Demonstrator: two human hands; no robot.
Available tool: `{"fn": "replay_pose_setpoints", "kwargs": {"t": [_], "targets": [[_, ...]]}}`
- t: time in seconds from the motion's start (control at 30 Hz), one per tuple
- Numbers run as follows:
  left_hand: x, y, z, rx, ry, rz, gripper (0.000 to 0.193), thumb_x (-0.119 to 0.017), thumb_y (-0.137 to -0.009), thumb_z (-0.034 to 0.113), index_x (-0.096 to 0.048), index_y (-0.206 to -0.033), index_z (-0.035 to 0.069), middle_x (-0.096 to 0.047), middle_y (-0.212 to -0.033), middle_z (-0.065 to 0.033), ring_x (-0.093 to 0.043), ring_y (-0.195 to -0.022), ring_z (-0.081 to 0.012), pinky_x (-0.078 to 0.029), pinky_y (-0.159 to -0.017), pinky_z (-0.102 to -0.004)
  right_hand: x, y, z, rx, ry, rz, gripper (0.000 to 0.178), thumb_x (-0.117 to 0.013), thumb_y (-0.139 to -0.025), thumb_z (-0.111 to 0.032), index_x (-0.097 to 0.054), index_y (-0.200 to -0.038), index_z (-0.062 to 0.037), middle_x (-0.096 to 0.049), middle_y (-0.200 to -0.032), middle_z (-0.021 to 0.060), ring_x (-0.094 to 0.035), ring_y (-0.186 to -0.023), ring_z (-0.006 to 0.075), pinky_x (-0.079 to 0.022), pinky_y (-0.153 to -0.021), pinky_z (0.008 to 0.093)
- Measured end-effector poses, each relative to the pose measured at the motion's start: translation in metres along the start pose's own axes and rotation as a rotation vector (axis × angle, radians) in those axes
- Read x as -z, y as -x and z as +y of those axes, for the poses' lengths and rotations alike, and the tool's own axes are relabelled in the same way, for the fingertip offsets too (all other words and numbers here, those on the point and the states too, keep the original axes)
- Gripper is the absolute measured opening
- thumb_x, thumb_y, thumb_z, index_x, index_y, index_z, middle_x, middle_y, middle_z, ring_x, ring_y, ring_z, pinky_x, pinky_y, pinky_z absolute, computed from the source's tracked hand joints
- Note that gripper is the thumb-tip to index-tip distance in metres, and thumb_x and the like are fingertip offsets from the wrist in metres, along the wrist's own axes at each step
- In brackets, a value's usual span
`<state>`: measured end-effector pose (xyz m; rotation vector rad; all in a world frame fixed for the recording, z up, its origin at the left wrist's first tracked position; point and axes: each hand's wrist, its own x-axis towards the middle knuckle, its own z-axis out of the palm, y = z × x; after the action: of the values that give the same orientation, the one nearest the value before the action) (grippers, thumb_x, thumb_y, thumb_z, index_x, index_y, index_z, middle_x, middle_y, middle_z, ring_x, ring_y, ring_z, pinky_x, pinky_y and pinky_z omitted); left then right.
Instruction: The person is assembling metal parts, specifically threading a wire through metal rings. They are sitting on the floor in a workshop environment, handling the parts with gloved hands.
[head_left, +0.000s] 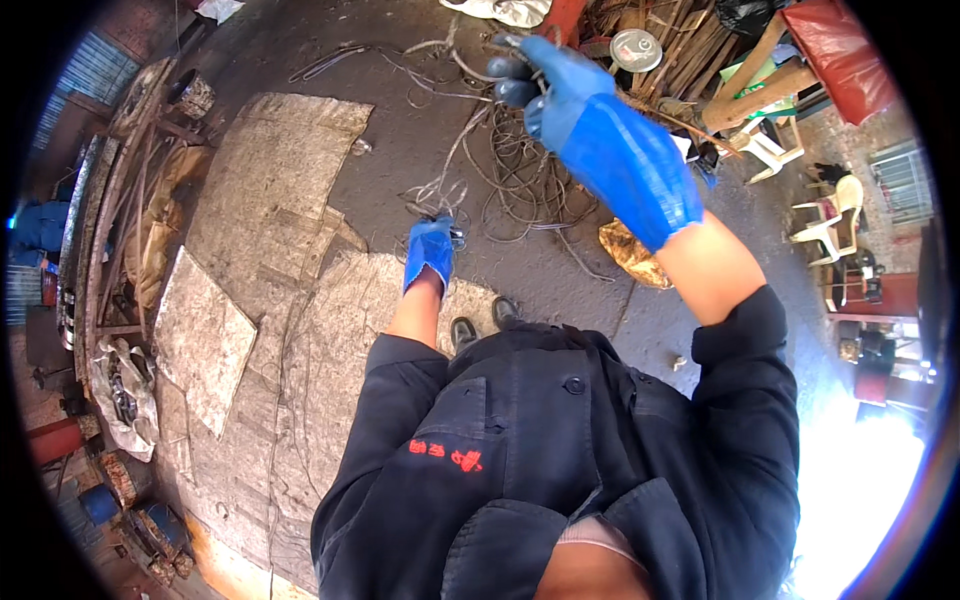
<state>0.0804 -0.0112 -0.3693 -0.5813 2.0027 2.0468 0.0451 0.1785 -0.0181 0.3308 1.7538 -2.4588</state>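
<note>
My right hand (560,85), in a blue rubber-coated glove, is raised at the upper middle with its fingers curled round a grey wire rope (455,55). A loop of that rope hangs out to the left of the fingers. Lower down and to the left, my left hand (430,245), gloved alike, is closed on strands of wire rope (437,190) that stand out past its fingertips. Between and beyond the hands, a tangled heap of wire rope (530,180) lies on the dark floor. Which strands join the two hands is hard to trace.
Flattened cardboard sheets (260,190) cover the floor at left. A crumpled brown-gold sack (632,255) lies right of the heap. White plastic chairs (838,215), a pale round lid (635,50) and long sticks (690,45) stand at upper right. Strong glare fills the lower right.
</note>
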Motion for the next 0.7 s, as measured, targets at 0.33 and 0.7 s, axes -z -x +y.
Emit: {"fn": "replay_pose_setpoints", "kwargs": {"t": [0.33, 0.7], "targets": [[0.059, 0.021, 0.059, -0.228, -0.78, 0.022, 0.029, -0.064, -0.085, 0.027, -0.072, -0.093, 0.0, -0.07, -0.09, -0.0259, -0.069, -0.084, -0.0402, -0.054, -0.075, -0.0446, 0.044, -0.041, 0.101, 0.061, 0.309, -0.196, 0.046, -0.049, -0.104, -0.036, -0.057, -0.131, -0.0003, -0.071, -0.093, 0.0097, -0.065, -0.075, 0.0157, -0.054, -0.071, 0.0295], [0.158, 0.054, 0.177, -0.233, -0.662, 0.131, 0.038, -0.059, -0.096, 0.035, -0.066, -0.109, 0.0, -0.071, -0.081, -0.0133, -0.068, -0.068, -0.0234, -0.051, -0.061, -0.0373, 0.261, -0.128, 0.125, 0.105, -0.013, 0.312, 0.029, -0.058, -0.101, -0.023, -0.064, -0.12, -0.0025, -0.071, -0.093, 0.0104, -0.067, -0.076, 0.0215, -0.056, -0.065, 0.0334]]}}
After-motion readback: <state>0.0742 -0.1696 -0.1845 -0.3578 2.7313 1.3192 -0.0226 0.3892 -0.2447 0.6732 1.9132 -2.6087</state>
